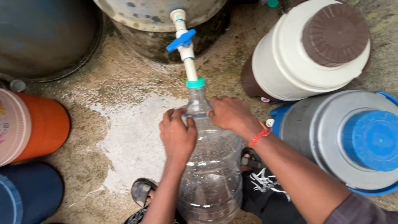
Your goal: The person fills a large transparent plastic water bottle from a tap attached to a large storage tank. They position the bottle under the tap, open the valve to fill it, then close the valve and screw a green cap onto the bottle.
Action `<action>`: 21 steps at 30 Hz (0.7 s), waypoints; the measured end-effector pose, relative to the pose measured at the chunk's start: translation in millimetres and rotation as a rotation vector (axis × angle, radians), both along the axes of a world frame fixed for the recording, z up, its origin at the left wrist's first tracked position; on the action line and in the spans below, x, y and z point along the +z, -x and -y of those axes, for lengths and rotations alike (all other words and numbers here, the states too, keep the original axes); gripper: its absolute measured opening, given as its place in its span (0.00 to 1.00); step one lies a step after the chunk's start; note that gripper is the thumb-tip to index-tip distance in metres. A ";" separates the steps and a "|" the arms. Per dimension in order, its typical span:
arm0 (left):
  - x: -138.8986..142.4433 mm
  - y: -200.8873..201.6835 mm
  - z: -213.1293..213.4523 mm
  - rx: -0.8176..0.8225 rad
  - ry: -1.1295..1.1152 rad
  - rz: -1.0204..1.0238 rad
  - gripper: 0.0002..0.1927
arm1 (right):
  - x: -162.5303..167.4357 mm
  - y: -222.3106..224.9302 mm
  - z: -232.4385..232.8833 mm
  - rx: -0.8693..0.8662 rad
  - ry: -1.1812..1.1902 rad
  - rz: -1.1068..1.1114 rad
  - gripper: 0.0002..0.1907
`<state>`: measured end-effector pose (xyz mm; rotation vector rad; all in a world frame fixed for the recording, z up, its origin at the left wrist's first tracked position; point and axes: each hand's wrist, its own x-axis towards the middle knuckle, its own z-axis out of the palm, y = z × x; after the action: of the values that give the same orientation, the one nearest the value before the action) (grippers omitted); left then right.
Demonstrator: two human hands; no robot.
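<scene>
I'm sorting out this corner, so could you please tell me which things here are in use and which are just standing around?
In use:
- clear plastic bottle, gripped at the neck by left hand and right hand
- white spout pipe with blue tap handle, meeting the bottle's mouth

Standing about:
- white and brown cooler jug
- grey and blue cooler jug
- orange cooler jug
</scene>
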<state>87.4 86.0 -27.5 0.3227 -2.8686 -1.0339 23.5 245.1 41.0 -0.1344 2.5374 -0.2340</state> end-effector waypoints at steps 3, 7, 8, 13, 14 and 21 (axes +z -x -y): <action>-4.5 4.4 -0.5 -0.098 0.164 0.146 0.25 | -13.1 2.2 -9.8 -0.047 0.049 -0.011 0.22; -7.8 18.4 1.2 -0.165 0.244 0.363 0.35 | -23.9 2.5 -7.6 -0.099 0.190 -0.054 0.21; -9.2 21.7 1.5 -0.170 0.240 0.411 0.36 | -25.7 2.4 -6.3 -0.098 0.202 -0.090 0.22; -15.5 30.9 -2.6 -0.191 0.271 0.549 0.36 | -42.6 3.6 -4.8 -0.121 0.276 -0.096 0.31; -15.5 31.2 -3.7 -0.184 0.279 0.566 0.36 | -49.1 4.1 -4.7 -0.134 0.313 -0.118 0.32; -9.0 33.7 -12.6 -0.224 0.300 0.602 0.37 | -111.1 16.7 14.0 -0.429 0.717 -0.170 0.56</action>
<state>53.7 98.6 -36.5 0.3414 -3.6098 -0.5768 6.8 231.1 -70.1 0.1256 2.4992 -1.3414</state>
